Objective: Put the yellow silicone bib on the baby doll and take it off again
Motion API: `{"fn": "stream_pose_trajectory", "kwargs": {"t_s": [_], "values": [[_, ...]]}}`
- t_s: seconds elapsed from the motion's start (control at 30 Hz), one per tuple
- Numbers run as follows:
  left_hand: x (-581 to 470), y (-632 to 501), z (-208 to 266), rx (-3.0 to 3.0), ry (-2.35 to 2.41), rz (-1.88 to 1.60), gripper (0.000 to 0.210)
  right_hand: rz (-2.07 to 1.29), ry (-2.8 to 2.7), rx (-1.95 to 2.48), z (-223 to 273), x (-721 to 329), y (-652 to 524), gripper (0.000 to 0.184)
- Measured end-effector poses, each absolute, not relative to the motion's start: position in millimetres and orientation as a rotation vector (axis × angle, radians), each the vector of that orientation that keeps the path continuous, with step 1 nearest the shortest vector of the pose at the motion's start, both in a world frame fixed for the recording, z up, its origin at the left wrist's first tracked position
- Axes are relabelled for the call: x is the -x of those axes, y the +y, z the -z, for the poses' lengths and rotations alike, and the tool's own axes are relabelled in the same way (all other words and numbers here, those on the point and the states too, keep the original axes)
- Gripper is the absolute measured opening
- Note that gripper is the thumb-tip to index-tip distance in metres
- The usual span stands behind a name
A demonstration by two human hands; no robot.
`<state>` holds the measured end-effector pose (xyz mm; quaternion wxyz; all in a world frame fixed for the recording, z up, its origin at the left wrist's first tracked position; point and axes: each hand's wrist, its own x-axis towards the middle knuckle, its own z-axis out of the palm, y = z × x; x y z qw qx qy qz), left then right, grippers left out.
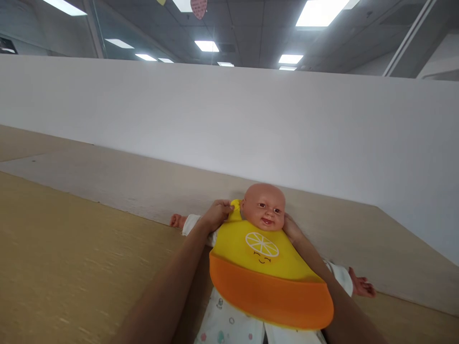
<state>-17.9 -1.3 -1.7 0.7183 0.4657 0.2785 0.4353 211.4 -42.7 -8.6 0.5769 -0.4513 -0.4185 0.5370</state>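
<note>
A baby doll [263, 203] in white patterned clothes lies face up with its arms spread out. Over its chest lies a yellow bib [233, 236] with a lemon-slice print and an orange catch pocket [268, 291] at the bottom. My left hand [218, 214] pinches the bib's neck strap [235, 205] beside the doll's head. On the other side, my right hand [293, 229] is against the head and neck; its fingers are hidden behind them, and so is whatever they may hold. The bib's other strap end is out of sight.
The doll lies on a tan and pale wood-look surface [118, 167]. Behind it rises a low white partition [229, 119], with glass panels above. A pink heart-shaped note [199, 7] shows at the top.
</note>
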Motion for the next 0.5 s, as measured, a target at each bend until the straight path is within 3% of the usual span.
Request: {"fn": "stream_pose_trajectory", "kwargs": {"t_s": [0.23,0.5], "values": [[18.3,-2.2,-3.4,-0.939,0.434,-0.977,0.028,-1.331,-0.89,1.047,3.8,-209.2,-44.8,0.02],[16.0,1.1,2.4,-0.956,0.546,-1.01,0.025,-1.342,-0.864,1.047,3.7,-206.7,-45.3,0.023]]}}
